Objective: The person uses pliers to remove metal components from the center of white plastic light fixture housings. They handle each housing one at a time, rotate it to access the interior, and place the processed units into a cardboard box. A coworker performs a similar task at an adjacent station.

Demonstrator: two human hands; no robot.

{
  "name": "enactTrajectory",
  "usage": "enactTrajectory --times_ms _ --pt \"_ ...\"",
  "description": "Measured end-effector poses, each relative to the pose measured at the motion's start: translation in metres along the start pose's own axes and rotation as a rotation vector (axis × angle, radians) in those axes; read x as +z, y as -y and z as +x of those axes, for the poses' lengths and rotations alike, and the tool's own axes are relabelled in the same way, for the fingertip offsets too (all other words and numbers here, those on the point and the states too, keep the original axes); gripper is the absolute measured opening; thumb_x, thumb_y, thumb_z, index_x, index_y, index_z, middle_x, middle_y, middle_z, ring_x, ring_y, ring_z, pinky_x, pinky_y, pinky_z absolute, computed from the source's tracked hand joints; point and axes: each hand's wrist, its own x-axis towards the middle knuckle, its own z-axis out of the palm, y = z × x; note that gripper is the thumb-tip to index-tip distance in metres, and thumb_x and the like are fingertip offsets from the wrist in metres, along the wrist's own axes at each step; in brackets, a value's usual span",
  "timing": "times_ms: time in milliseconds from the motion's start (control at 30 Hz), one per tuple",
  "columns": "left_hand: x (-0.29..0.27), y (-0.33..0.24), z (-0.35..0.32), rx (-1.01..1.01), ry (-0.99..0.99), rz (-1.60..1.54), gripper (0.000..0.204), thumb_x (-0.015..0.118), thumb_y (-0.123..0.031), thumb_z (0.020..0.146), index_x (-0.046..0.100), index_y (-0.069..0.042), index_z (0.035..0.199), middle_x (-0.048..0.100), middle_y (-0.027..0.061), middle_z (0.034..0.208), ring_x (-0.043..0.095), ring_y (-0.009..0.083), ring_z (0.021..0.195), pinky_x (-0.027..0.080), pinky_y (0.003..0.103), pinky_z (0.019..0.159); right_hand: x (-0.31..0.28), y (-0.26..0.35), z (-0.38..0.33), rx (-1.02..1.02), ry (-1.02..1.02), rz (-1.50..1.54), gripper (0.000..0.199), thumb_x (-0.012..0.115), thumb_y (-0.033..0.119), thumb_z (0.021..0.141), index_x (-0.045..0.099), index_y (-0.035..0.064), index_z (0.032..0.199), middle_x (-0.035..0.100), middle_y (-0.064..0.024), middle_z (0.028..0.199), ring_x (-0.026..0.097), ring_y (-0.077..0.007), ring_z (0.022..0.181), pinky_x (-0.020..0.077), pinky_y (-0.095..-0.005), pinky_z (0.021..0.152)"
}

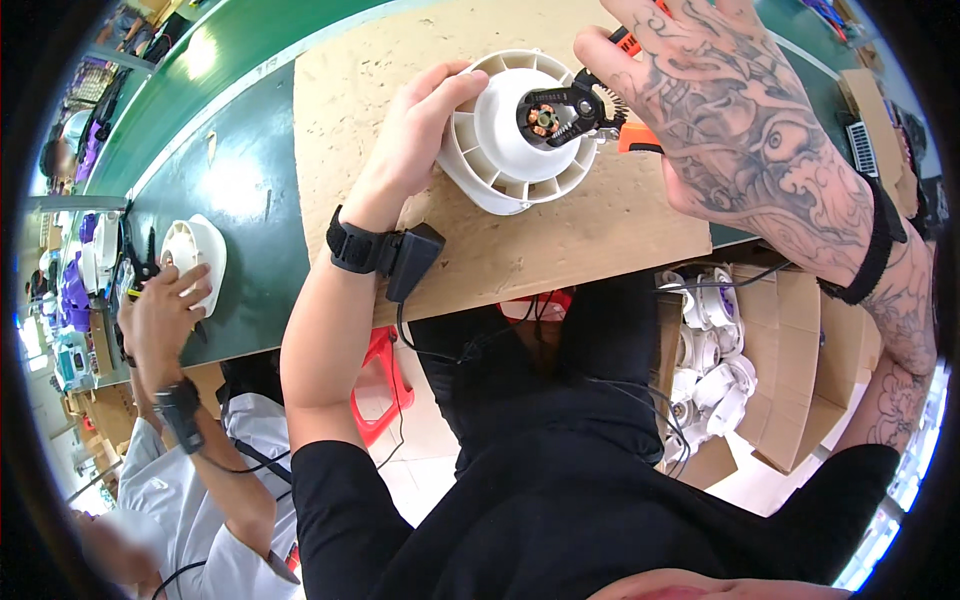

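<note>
White plastic housing [487, 112] is held at its left rim by the left hand [420, 130], fingers part-bent, thumb and finger pressed on the edge. Orange handles [640, 139] of the black-headed pliers [572, 98] are gripped by the right hand [725, 115], half-closed around them; finger placement is mostly hidden by the back of the hand. Plier head is set over the housing's centre, around the copper windings [542, 121]; contact can't be told. Housing is placed on the cardboard sheet [350, 100], which is laid on the green table [250, 290]. Below right, white parts [715, 385] are piled beside an open carton flap [780, 370]. Red stool [376, 390] is partly hidden under the table. At left, a second white housing [212, 260] is handled by a co-worker's hand [160, 325].
</note>
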Motion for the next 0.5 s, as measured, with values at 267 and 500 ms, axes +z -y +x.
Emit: enactTrajectory --times_ms 267,500 --pt "0.006 -0.006 0.003 0.026 0.013 0.014 0.052 0.063 -0.039 0.095 0.061 0.004 0.125 0.068 0.0095 0.103 0.062 0.0121 0.088 0.048 0.023 0.072 -0.012 -0.004 0.002 0.012 0.125 -0.007 0.045 0.075 0.034 0.062 0.059 0.0070 0.094 0.054 -0.0107 0.094 0.049 -0.0266 0.091 0.0353 -0.0430 0.084" --pt "0.009 -0.002 0.006 0.194 -0.033 -0.080 0.069 0.073 -0.034 0.091 0.043 0.003 0.142 0.066 0.0180 0.116 0.066 0.0198 0.105 0.056 0.032 0.083 -0.020 -0.023 0.005 0.151 0.343 0.120 0.048 0.076 0.034 0.058 0.061 0.0061 0.094 0.057 -0.0123 0.096 0.050 -0.0285 0.091 0.0347 -0.0436 0.084"
